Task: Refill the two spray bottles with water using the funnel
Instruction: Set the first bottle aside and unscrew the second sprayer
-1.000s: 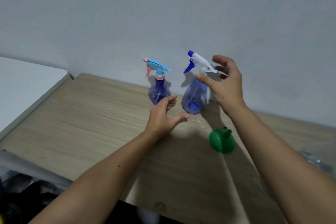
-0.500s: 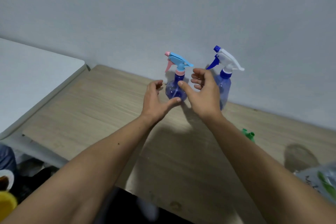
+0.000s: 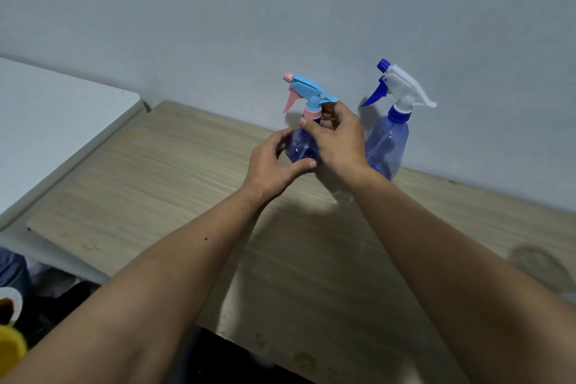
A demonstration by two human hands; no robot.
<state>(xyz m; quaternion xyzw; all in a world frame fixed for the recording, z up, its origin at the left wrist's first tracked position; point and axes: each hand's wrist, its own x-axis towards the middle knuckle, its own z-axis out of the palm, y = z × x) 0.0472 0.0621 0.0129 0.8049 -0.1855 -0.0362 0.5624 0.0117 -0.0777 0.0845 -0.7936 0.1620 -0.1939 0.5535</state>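
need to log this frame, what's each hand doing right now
Left hand: closed around the small spray bottle body.
Right hand: gripping the same bottle's neck under the pink collar.

The left spray bottle (image 3: 300, 148) has a see-through blue body, a light blue head, and a pink nozzle, trigger and collar. The right spray bottle (image 3: 388, 146) is the same see-through blue, with a white head and a deep blue nozzle, trigger and collar. Under them the tabletop (image 3: 174, 184) is pale wood with fine grey-brown grain streaks. The far wall (image 3: 280, 9) is plain grey-blue. At the left a second surface (image 3: 53, 121) is plain white. Something yellow (image 3: 9, 349) shows at the near left corner.
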